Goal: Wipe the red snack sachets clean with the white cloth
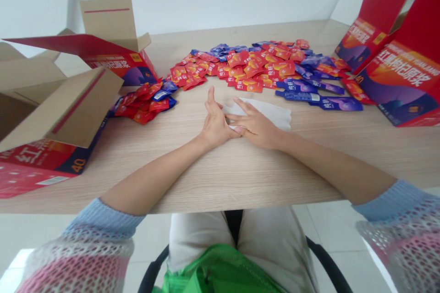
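My left hand (217, 122) is upright over the middle of the table, its palm facing right and its fingers stretched out. My right hand (258, 126) reaches in from the right with fingers spread, their tips against or just in front of the left palm. Near the thumbs the two hands touch. A white tissue or wipe (275, 113) lies flat behind and partly under my right hand, which hides some of it. Neither hand visibly grips it. Just beyond the hands spreads a pile of red sachets (245, 70) and blue-purple sachets (297, 85).
Two open cardboard boxes stand at the left, a nearer box (41, 160) and a farther box (118, 61). A smaller heap of sachets (144, 102) lies beside them. At the right are a red box (409, 77) and another box (364, 31). A green bag (220, 270) rests on my lap.
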Tool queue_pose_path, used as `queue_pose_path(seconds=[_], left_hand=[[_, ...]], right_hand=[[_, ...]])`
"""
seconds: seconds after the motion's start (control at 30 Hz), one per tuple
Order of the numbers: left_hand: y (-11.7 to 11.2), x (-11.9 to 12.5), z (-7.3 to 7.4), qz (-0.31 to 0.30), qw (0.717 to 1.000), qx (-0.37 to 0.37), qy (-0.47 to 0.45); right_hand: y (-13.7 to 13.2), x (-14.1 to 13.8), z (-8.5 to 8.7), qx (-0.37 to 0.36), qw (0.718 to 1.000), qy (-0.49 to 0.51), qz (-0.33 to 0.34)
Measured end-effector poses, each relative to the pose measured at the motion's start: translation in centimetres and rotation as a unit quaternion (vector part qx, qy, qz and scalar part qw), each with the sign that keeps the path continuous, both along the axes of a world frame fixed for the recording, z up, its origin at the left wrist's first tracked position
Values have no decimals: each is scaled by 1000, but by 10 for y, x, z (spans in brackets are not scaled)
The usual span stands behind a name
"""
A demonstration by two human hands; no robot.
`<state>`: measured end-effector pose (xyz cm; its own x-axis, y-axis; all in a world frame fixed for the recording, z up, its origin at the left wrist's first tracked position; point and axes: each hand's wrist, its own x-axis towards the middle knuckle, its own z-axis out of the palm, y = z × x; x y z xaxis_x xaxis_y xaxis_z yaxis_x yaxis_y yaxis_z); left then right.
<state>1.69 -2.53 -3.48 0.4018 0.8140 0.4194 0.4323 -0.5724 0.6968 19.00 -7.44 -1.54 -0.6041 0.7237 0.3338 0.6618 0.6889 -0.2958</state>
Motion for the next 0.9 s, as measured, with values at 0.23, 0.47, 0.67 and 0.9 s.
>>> queue_pose_path(seconds=[0.23,0.47,0.67,0.9], left_hand=[[10,0,-9,-22,999,30,-10],[3,2,-3,-10,1000,9,-7],[-1,3,-1,2,1000,9,3],[3,1,-5,2,1000,17,-13]], right_hand=[[-3,9,-4,73,994,21,-73],[8,20,-3,-28,998,59,14],[19,39,-7,-1,998,23,-57],[30,48,-10,57,961,-100,-252]])
